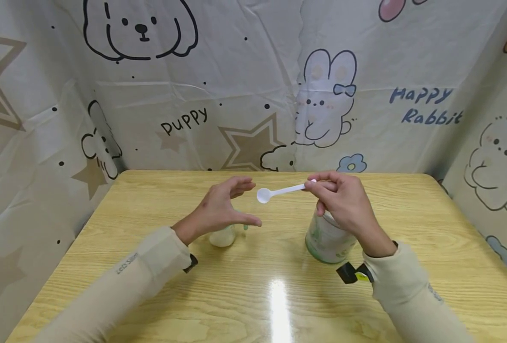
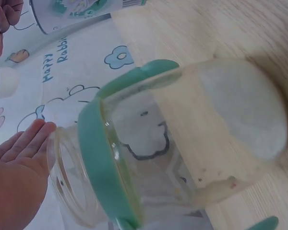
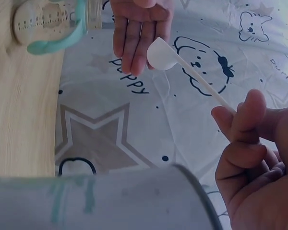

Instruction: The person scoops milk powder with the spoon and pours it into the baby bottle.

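While our right hand [image 1: 343, 202] pinches one spoon [image 1: 284, 190] by its handle, we log it crosswise above the bench [image 1: 223, 297], bowl toward our empty, wide-spread left hand [image 1: 219, 206], the hand nearer the bottle [image 1: 222, 237].

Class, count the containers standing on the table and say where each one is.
2. The bottle stands left of the table's middle, and the tin stands to its right. Both are partly covered in the head view; no others show.
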A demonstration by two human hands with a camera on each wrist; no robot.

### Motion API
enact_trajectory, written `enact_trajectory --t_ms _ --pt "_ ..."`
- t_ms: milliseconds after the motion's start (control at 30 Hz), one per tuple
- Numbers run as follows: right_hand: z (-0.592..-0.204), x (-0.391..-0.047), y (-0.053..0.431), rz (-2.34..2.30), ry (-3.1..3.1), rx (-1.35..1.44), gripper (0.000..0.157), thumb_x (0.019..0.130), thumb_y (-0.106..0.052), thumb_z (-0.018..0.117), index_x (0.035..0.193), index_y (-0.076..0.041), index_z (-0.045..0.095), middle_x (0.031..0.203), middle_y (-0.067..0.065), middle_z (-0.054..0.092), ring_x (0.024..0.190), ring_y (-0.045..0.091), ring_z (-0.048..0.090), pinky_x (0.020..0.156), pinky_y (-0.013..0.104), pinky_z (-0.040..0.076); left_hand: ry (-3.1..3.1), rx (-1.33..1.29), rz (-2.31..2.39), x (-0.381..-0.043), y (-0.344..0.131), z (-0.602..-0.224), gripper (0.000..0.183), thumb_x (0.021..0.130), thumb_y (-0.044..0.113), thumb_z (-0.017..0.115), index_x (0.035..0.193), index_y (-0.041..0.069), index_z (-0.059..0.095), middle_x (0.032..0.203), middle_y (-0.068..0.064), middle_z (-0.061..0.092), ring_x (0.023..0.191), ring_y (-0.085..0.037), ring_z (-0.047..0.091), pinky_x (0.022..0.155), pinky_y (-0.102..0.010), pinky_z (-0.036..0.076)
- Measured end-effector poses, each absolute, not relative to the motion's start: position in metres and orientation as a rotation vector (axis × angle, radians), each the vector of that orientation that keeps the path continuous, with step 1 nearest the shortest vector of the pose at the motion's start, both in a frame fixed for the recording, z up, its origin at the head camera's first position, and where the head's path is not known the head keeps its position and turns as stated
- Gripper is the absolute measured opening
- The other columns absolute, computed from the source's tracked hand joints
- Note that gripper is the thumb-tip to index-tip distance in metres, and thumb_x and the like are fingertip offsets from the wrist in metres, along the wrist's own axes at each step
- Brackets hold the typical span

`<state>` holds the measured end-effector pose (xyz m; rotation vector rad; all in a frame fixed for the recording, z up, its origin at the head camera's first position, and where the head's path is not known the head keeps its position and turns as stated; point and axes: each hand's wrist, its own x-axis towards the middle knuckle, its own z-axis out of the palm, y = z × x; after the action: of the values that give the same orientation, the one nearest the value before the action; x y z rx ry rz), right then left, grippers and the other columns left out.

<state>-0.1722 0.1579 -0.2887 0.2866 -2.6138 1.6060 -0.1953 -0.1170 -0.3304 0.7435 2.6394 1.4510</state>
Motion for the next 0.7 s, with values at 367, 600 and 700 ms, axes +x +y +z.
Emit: enact_trajectory --t_ms 367,600,700 --pt "-0.29 -0.169 0.183 1.55 -2.585 0.23 0.032 0.098 -0.032 0.067 0.111 -0.002 0.067 0.092 0.0 0.076 0.049 0.017 0.06 0.05 0.021 0.042 2.632 0.791 1.447 -0.197 -0.1 -0.329 0.094 0.065 0.023 0.096 0.143 0.002 0.047 0.142 -0.012 0.055 0.133 -0.028 0.051 0.111 -0.034 0.042" --pt "-0.287 -0.167 0.198 1.506 -2.594 0.165 0.038 0.098 -0.036 0.066 0.113 -0.001 0.067 0.1 0.01 0.075 0.051 0.013 0.059 0.046 0.022 0.039 2.594 0.815 1.475 -0.197 -0.089 -0.331 0.096 0.064 0.022 0.097 0.143 0.001 0.046 0.143 -0.013 0.055 0.133 -0.025 0.051 0.111 -0.029 0.04" --pt "-0.286 -0.167 0.203 1.485 -2.604 0.115 0.04 0.097 -0.038 0.066 0.114 -0.002 0.068 0.096 0.004 0.076 0.052 0.012 0.059 0.044 0.023 0.036 2.584 0.839 1.484 -0.198 -0.085 -0.332 0.096 0.064 0.021 0.097 0.143 0.0 0.047 0.143 -0.014 0.054 0.133 -0.026 0.05 0.111 -0.029 0.04"
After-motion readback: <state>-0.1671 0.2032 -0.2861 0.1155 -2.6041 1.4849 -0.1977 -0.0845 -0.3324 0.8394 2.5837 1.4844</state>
